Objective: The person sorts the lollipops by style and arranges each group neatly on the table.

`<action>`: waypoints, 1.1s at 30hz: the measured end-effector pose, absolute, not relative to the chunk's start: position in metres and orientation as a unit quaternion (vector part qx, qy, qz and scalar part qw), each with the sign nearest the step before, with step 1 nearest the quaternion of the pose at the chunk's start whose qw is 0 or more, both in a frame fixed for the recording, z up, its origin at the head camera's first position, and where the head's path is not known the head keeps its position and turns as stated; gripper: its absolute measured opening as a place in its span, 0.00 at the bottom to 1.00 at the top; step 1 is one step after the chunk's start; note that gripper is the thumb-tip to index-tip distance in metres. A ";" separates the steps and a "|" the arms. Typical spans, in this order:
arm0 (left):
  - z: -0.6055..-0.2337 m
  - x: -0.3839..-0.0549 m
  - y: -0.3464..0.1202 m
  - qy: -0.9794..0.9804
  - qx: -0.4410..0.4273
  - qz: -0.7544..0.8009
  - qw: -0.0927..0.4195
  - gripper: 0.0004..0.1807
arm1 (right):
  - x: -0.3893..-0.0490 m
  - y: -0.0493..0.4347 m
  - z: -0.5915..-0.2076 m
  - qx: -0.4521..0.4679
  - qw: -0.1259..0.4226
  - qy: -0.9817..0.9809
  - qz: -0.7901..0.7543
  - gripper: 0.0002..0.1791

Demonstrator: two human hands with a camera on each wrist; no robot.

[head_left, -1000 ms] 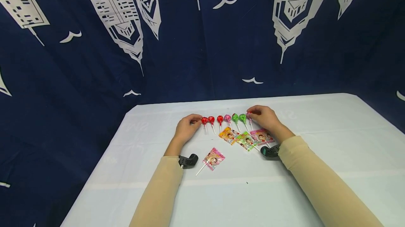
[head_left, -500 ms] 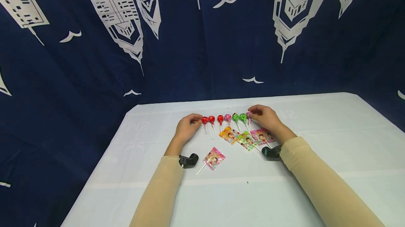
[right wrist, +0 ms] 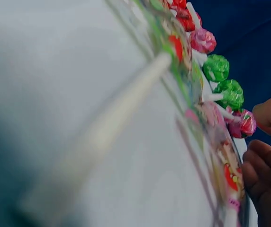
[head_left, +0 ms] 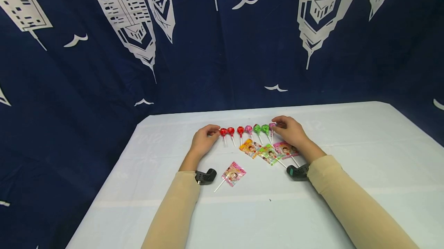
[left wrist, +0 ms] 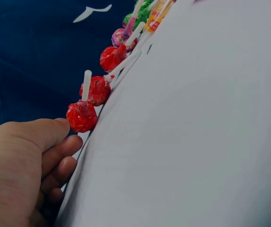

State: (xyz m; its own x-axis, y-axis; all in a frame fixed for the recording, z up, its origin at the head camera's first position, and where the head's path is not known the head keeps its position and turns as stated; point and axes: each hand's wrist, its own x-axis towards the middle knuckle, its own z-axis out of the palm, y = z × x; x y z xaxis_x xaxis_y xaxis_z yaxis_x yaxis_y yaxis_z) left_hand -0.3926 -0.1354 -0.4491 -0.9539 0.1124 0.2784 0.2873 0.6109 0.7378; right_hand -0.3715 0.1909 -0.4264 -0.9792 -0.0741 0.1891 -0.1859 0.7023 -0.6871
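Note:
A row of wrapped lollipops runs across the white table, heads away from me. My left hand (head_left: 204, 140) is at its left end, thumb tip against the side of the end red lollipop (left wrist: 82, 116), fingers bent below. Beside that stand two more red lollipops, a pink lollipop (head_left: 248, 129) and two green lollipops (head_left: 265, 129). My right hand (head_left: 290, 130) is at the right end, its thumb and fingertips parted right at the head of a pink lollipop (right wrist: 242, 123). Part of that lollipop is hidden by the hand in the head view.
Flat-packed lollipops lie nearer me: an orange packet (head_left: 249, 148), a green packet (head_left: 268, 154) and a pink packet (head_left: 285, 150) by my right wrist. Another pink packet (head_left: 234, 173) lies alone in front. A dark blue printed cloth (head_left: 222, 60) hangs behind the table (head_left: 312, 210).
The end pink lollipop's stick has swung left, from slanting to nearly straight toward me. My right fingers have shifted slightly at its head. My left hand has stayed in place.

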 end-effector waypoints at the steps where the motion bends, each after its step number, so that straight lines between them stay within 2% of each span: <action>1: -0.449 -0.393 -0.136 -0.890 -0.112 -0.430 0.104 0.14 | -0.370 0.190 -0.425 0.074 0.077 -0.921 0.375 0.22; 10: -0.446 -0.389 -0.134 -0.874 -0.095 -0.451 0.152 0.14 | -0.348 0.193 -0.415 0.105 0.123 -0.922 0.352 0.21; 16: -0.440 -0.381 -0.135 -0.852 -0.044 -0.489 0.181 0.13 | -0.330 0.193 -0.409 0.113 0.115 -0.918 0.363 0.19; 20: -0.434 -0.375 -0.138 -0.849 -0.043 -0.494 0.180 0.13 | -0.317 0.192 -0.405 0.134 0.096 -0.915 0.368 0.18; 28: -0.417 -0.345 -0.143 -0.876 -0.125 -0.442 0.146 0.14 | -0.304 0.190 -0.404 0.221 0.044 -0.906 0.358 0.20; 33: -0.407 -0.317 -0.147 -0.894 -0.196 -0.398 0.065 0.16 | -0.302 0.190 -0.406 0.256 0.017 -0.893 0.369 0.22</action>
